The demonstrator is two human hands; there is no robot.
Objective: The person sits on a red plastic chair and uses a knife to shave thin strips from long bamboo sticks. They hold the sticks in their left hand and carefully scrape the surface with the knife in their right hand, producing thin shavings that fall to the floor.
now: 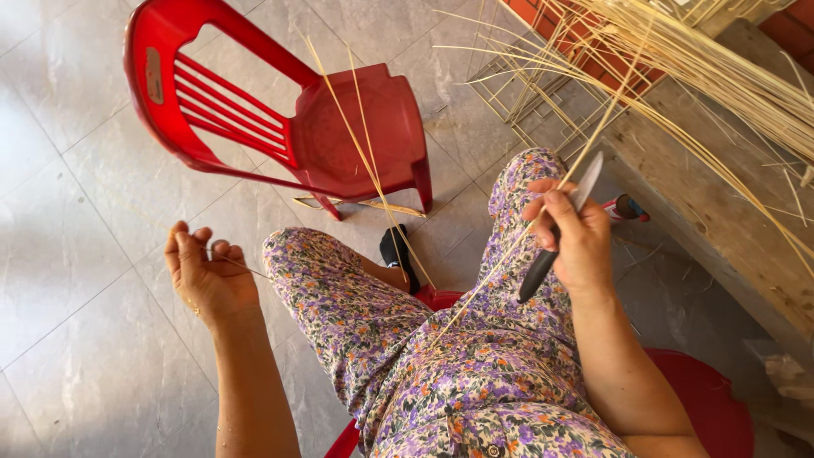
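Knife (560,229) clamped in right hand (577,246) grip against cane strip (500,271); left hand (208,271) pinches thin sliver.

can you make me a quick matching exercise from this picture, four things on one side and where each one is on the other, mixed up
Things
1. black-handled knife with metal blade
2. red plastic chair
3. bundle of pale thin cane strips
4. thin pale strand

Places
A. lying across the wooden bench at the upper right
B. pinched in the left hand
C. gripped in the right hand
D. standing on the grey tiled floor ahead of the knees

Pairs: 1-C, 2-D, 3-A, 4-B
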